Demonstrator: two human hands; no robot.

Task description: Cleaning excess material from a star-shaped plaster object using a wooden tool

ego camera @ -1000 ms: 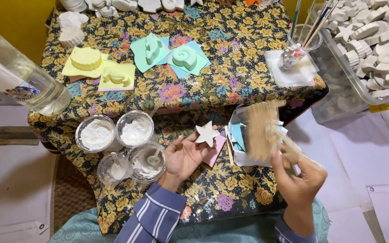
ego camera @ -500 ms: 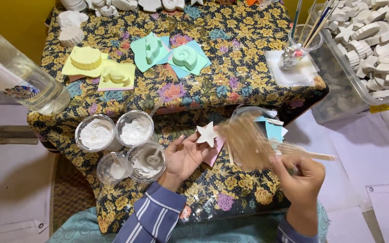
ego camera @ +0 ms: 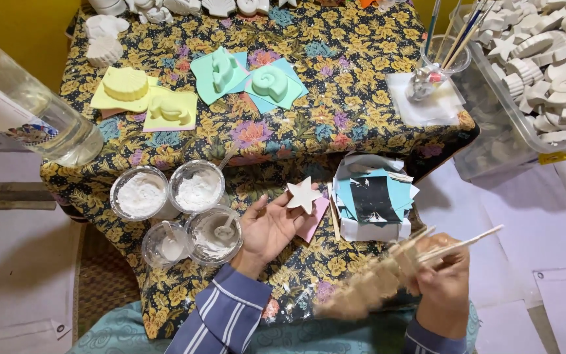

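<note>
Holding a plaster star and a bundle of wooden sticks over a patterned work table

Surface and room: a table (ego camera: 335, 98) covered with a dark floral cloth stands against a yellow wall (ego camera: 14, 26). White sheets (ego camera: 558, 262) cover the floor to the right. A clear bottle (ego camera: 27, 108) lies tilted at the table's left edge. On the cloth rest yellow moulds (ego camera: 145, 98) and green moulds (ego camera: 247, 75) on matching paper squares, with unpainted white casts (ego camera: 103, 39) at the far corner. Four round tubs of white powder (ego camera: 175, 210) sit grouped near the front left. A clear cup of brushes (ego camera: 440, 56) stands on a white sheet at right, beside a clear bin of white shell casts (ego camera: 545, 72). A stack of blue and white paper squares (ego camera: 371, 200) lies just right of centre.

Grip: the left hand (ego camera: 266, 229) lies palm up and open, its fingertips pinching a white star cast (ego camera: 303, 195) from beneath; the star sits above a pink paper square (ego camera: 316, 219), just left of the paper stack. The right hand (ego camera: 443, 275) is closed around a bundle of wooden sticks (ego camera: 388, 275), which is motion-blurred; thin stick ends project to the upper right.
</note>
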